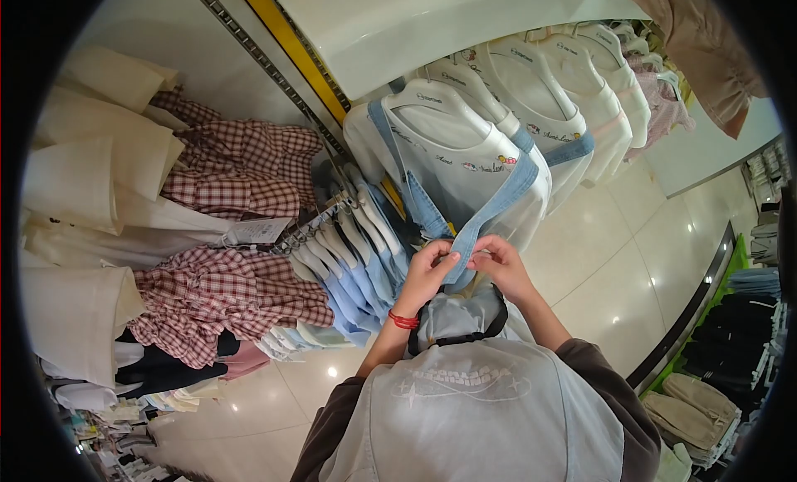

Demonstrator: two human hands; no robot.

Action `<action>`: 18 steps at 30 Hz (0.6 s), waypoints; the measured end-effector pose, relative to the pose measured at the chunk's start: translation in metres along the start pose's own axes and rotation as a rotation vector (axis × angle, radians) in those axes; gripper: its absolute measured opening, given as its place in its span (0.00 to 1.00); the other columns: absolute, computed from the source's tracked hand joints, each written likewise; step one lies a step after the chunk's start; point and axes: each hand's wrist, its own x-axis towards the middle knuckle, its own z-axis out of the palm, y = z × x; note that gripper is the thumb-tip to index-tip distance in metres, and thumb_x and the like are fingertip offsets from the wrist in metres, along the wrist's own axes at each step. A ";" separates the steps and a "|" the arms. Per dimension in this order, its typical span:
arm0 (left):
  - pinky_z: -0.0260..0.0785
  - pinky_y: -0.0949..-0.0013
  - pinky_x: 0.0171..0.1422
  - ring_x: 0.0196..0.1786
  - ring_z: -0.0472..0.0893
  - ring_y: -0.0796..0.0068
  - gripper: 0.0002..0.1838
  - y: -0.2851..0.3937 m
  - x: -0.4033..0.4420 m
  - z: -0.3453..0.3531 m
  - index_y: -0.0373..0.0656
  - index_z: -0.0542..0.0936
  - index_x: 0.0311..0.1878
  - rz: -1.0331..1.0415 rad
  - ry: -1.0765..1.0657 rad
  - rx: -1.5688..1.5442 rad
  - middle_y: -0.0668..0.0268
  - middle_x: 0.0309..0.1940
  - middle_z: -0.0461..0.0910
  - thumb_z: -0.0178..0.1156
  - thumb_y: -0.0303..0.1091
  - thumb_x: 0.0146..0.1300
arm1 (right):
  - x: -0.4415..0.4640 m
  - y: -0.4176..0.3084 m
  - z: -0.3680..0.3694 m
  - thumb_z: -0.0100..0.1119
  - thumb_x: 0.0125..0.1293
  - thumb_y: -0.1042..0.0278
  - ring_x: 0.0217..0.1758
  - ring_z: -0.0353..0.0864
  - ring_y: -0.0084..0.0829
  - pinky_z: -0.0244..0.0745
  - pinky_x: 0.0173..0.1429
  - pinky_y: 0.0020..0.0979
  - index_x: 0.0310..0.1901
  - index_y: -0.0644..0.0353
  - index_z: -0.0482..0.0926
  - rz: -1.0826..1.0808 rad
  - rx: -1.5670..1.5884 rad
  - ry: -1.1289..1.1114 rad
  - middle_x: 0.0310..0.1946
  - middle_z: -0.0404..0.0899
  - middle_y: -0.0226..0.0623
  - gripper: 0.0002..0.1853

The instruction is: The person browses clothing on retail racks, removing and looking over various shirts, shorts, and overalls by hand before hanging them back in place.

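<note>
Two hands pinch a denim strap (501, 204) on a hanging white top (432, 162).

From the left, checked shirts (237, 168) hang beside cream garments (70, 179), then a row of blue clothes (355, 295) on white hangers (363, 226). The left hand (428, 273), above a red bracelet (403, 320), grips the strap's lower part between thumb and fingers; the right hand (501, 269) pinches it just beside, fingertips close to the left's. The strap runs up from the hands across the front of the white top, which has small printed lettering. More white tops (573, 75) hang to the right, over a tiled floor (618, 249).
</note>
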 end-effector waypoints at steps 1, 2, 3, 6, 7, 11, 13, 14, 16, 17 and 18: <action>0.65 0.81 0.42 0.37 0.72 0.86 0.06 0.000 0.000 0.000 0.36 0.74 0.38 -0.002 -0.004 -0.013 0.71 0.33 0.75 0.55 0.29 0.61 | 0.000 0.002 0.000 0.54 0.60 0.76 0.41 0.76 0.23 0.72 0.48 0.26 0.41 0.62 0.72 -0.004 -0.003 0.011 0.39 0.75 0.34 0.08; 0.65 0.80 0.43 0.37 0.72 0.86 0.06 -0.001 0.000 0.001 0.36 0.74 0.38 -0.004 -0.007 -0.025 0.72 0.33 0.75 0.55 0.29 0.61 | 0.000 0.005 0.000 0.54 0.60 0.76 0.40 0.76 0.23 0.72 0.48 0.26 0.41 0.62 0.72 -0.009 -0.006 0.021 0.39 0.76 0.33 0.08; 0.64 0.80 0.43 0.37 0.72 0.86 0.06 -0.001 0.000 0.001 0.36 0.74 0.38 -0.005 -0.010 -0.038 0.72 0.33 0.75 0.55 0.29 0.62 | 0.000 0.008 -0.001 0.54 0.59 0.77 0.40 0.76 0.23 0.72 0.47 0.26 0.41 0.62 0.72 -0.013 -0.009 0.032 0.39 0.76 0.33 0.08; 0.65 0.79 0.44 0.41 0.72 0.84 0.06 -0.002 0.000 0.000 0.36 0.74 0.37 -0.013 -0.052 -0.034 0.69 0.38 0.75 0.55 0.29 0.61 | 0.001 0.011 0.001 0.54 0.59 0.77 0.39 0.76 0.22 0.72 0.45 0.25 0.40 0.61 0.72 -0.027 -0.008 0.066 0.37 0.76 0.32 0.08; 0.66 0.78 0.44 0.42 0.72 0.82 0.06 -0.003 -0.001 0.001 0.36 0.74 0.37 0.027 -0.037 -0.010 0.67 0.41 0.74 0.55 0.29 0.61 | 0.002 0.012 0.001 0.55 0.59 0.77 0.39 0.75 0.22 0.72 0.44 0.25 0.40 0.61 0.72 -0.047 0.012 0.066 0.37 0.76 0.32 0.07; 0.68 0.75 0.44 0.47 0.71 0.77 0.05 -0.002 -0.001 0.004 0.37 0.74 0.36 0.150 0.038 0.142 0.62 0.48 0.71 0.56 0.28 0.59 | 0.004 0.013 -0.001 0.55 0.58 0.78 0.38 0.76 0.22 0.73 0.46 0.26 0.37 0.61 0.69 -0.088 0.113 0.029 0.36 0.76 0.33 0.07; 0.69 0.75 0.44 0.48 0.71 0.75 0.05 0.004 -0.001 0.006 0.37 0.73 0.35 0.190 0.082 0.226 0.61 0.49 0.70 0.56 0.27 0.59 | 0.005 0.013 -0.001 0.55 0.58 0.79 0.38 0.76 0.23 0.73 0.46 0.27 0.35 0.61 0.68 -0.090 0.164 0.017 0.36 0.76 0.34 0.07; 0.69 0.75 0.44 0.48 0.72 0.74 0.05 0.007 -0.001 0.008 0.37 0.73 0.35 0.209 0.105 0.258 0.61 0.49 0.70 0.57 0.27 0.58 | 0.005 0.013 0.001 0.55 0.58 0.79 0.38 0.76 0.23 0.74 0.46 0.27 0.34 0.61 0.67 -0.090 0.184 0.022 0.36 0.76 0.35 0.07; 0.69 0.74 0.43 0.48 0.72 0.72 0.05 0.008 -0.001 0.012 0.37 0.72 0.35 0.245 0.155 0.318 0.60 0.49 0.70 0.57 0.27 0.58 | 0.004 0.015 0.003 0.55 0.59 0.80 0.38 0.76 0.24 0.74 0.46 0.27 0.33 0.60 0.65 -0.098 0.198 0.040 0.35 0.76 0.35 0.08; 0.69 0.74 0.42 0.48 0.72 0.71 0.05 0.008 -0.001 0.013 0.38 0.71 0.35 0.264 0.180 0.345 0.59 0.49 0.70 0.57 0.27 0.57 | 0.004 0.015 0.003 0.55 0.59 0.80 0.38 0.76 0.24 0.74 0.46 0.27 0.32 0.60 0.65 -0.107 0.191 0.053 0.35 0.76 0.36 0.08; 0.69 0.73 0.41 0.48 0.73 0.70 0.06 0.008 -0.001 0.013 0.38 0.71 0.34 0.283 0.205 0.373 0.59 0.49 0.70 0.57 0.27 0.57 | 0.004 0.016 0.004 0.55 0.59 0.80 0.38 0.76 0.24 0.74 0.45 0.26 0.32 0.59 0.65 -0.117 0.185 0.067 0.35 0.76 0.36 0.08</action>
